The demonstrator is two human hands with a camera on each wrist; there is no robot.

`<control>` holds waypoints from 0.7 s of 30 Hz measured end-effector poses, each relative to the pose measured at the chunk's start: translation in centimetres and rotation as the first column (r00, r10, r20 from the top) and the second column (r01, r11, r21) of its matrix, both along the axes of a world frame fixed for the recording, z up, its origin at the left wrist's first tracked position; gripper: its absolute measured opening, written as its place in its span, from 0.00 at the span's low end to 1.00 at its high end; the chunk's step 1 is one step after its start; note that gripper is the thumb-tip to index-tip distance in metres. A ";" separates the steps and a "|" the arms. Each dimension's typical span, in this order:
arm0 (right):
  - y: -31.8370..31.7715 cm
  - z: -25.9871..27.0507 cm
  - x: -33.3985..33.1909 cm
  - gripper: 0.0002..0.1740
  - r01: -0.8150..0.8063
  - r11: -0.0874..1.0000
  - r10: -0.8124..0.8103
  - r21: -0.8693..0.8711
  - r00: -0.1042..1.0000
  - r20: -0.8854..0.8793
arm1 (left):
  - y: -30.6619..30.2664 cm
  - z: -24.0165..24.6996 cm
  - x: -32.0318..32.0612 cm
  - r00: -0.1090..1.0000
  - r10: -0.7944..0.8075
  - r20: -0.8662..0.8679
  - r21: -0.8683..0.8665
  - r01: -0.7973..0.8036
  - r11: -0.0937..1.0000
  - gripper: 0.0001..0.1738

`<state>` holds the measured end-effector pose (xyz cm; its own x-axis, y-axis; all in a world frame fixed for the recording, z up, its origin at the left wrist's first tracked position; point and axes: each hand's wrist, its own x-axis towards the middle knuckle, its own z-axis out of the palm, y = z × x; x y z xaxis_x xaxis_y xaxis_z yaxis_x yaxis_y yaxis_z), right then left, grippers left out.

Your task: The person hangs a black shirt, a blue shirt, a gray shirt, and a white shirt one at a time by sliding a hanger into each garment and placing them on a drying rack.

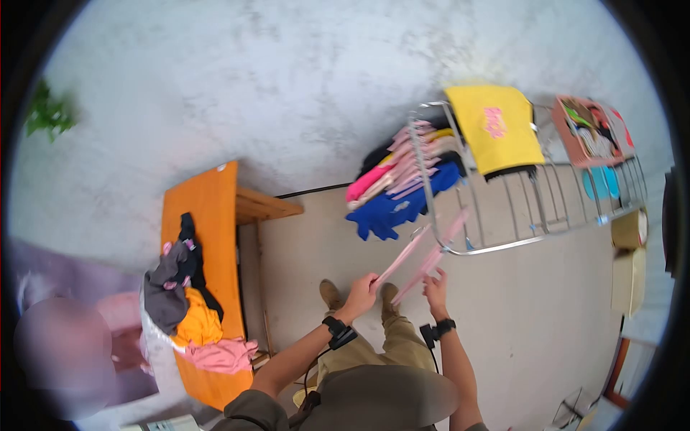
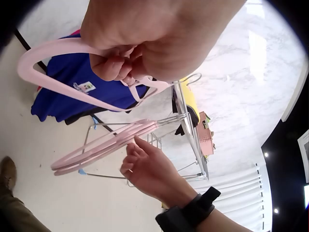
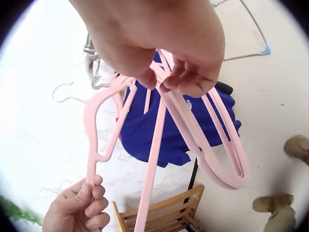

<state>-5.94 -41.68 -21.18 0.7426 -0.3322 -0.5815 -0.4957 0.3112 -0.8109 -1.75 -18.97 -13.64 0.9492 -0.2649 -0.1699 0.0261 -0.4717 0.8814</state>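
My left hand (image 1: 361, 296) grips a pink clothes hanger (image 3: 91, 130) by one side, its metal hook pointing away from the hand. Beside it, more pink hangers (image 2: 104, 145) hang by their hooks from the end of the metal drying rack (image 1: 496, 248). My right hand (image 2: 154, 174) is right at these hangers, thumb tip close to their upper arms and the other fingers loosely bent, with no hanger enclosed in the left wrist view. Behind the hangers, a blue garment (image 1: 413, 212) hangs in a row of clothes on pink hangers.
A yellow shirt (image 1: 499, 129) lies over the rack, with a pink basket (image 1: 564, 133) of small items farther right. On the left, an orange wooden table (image 1: 208, 194) bears a pile of clothes, including a grey garment (image 1: 164, 291) and a pink one (image 1: 223, 356). Boxes (image 1: 627, 284) stand at the right wall.
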 end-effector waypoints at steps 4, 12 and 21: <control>1.2 2.9 -0.9 0.25 -0.047 0.988 0.073 -0.148 0.982 0.174 | 6.7 5.7 -1.5 0.993 0.078 -0.092 0.155 -0.063 0.986 0.09; 9.4 16.0 4.5 0.26 -0.247 0.525 0.800 -0.814 0.468 0.374 | 19.6 17.3 -8.9 0.985 0.115 0.125 0.381 -0.155 0.911 0.07; 24.4 18.6 4.2 0.12 -0.853 -0.277 0.876 -0.442 -0.413 0.248 | 23.5 19.8 -22.1 0.862 0.442 0.247 0.427 -0.507 0.749 0.06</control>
<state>-1.75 -17.25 -2.54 0.1620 0.9720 -0.1704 0.1976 -0.2011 -0.9594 -23.84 4.53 6.12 0.9519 0.3054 -0.0259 0.2647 -0.7764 0.5720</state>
